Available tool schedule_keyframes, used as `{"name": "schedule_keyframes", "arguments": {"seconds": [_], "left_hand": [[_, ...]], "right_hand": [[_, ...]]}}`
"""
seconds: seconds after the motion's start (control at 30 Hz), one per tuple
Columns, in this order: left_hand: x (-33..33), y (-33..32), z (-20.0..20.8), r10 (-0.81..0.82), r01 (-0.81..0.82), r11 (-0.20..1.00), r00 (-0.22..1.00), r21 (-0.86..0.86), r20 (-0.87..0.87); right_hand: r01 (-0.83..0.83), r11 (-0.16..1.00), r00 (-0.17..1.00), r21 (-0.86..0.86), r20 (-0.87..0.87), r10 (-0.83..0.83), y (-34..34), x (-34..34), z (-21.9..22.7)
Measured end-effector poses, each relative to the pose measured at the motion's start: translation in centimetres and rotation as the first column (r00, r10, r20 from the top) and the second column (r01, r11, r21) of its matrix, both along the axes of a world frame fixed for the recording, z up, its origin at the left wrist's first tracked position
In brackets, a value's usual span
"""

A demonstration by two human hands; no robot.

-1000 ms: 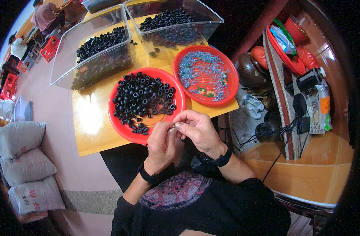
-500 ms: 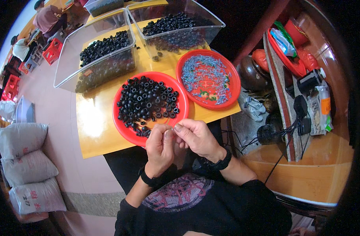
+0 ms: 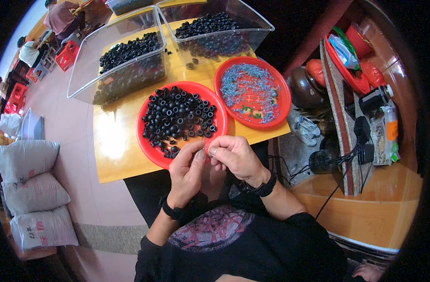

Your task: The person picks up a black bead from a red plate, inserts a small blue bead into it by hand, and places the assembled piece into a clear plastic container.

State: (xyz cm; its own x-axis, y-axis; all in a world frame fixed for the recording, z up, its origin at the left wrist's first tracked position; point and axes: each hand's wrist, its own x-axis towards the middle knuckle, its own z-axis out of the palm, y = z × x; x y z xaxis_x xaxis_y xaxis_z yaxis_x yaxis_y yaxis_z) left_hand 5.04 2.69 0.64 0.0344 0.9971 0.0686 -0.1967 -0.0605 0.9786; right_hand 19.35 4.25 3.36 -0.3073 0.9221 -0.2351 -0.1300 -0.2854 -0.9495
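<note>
Left hand (image 3: 186, 170): narrow, can't tell grip
Right hand (image 3: 239, 159): pinched, contents unclear
Rings (image 3: 175, 113): on red plate (image 3: 147, 149) beyond hands

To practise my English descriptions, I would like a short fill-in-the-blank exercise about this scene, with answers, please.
1. The round tray with black rings is coloured ____.
2. In the picture, the other tray, with bluish pieces, lies to the ____ of it.
3. Behind the left hand and right hand, the wristbands are coloured ____.

Answers: red; right; black.
</note>
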Motion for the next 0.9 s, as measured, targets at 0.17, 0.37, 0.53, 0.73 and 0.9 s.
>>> {"name": "schedule_keyframes", "arguments": {"seconds": [0.17, 0.37, 0.53, 0.73, 0.9], "left_hand": [[-0.3, 1.3, -0.2, 0.076, 0.040, 0.963, 0.908, 0.266, -0.412], [-0.6, 2.1, -1.0, -0.011, 0.006, 0.996, 0.998, -0.087, -0.060], [-1.0, 1.6, -0.6, -0.061, 0.052, 0.990, 0.996, -0.129, -0.060], [-1.3, 1.1, -0.5, -0.099, 0.152, 0.962, 0.969, -0.228, 0.227], [-1.6, 0.9, -0.8, -0.148, 0.156, 0.979, 0.986, -0.128, 0.070]], "right_hand": [[0.028, 1.000, 0.998, 0.012, -0.061, -0.027, 0.9, -0.6, -1.7], [0.012, 1.000, 0.997, -0.015, -0.077, -0.013, 1.9, -0.8, -1.9], [-0.131, 0.988, 0.990, -0.079, -0.063, 0.126, 2.0, -0.3, -1.3], [-0.143, 0.988, 0.989, -0.055, -0.036, 0.141, 2.0, -0.3, -1.5], [-0.186, 0.977, 0.983, -0.101, -0.025, 0.184, 1.8, -0.2, -1.8]]}}
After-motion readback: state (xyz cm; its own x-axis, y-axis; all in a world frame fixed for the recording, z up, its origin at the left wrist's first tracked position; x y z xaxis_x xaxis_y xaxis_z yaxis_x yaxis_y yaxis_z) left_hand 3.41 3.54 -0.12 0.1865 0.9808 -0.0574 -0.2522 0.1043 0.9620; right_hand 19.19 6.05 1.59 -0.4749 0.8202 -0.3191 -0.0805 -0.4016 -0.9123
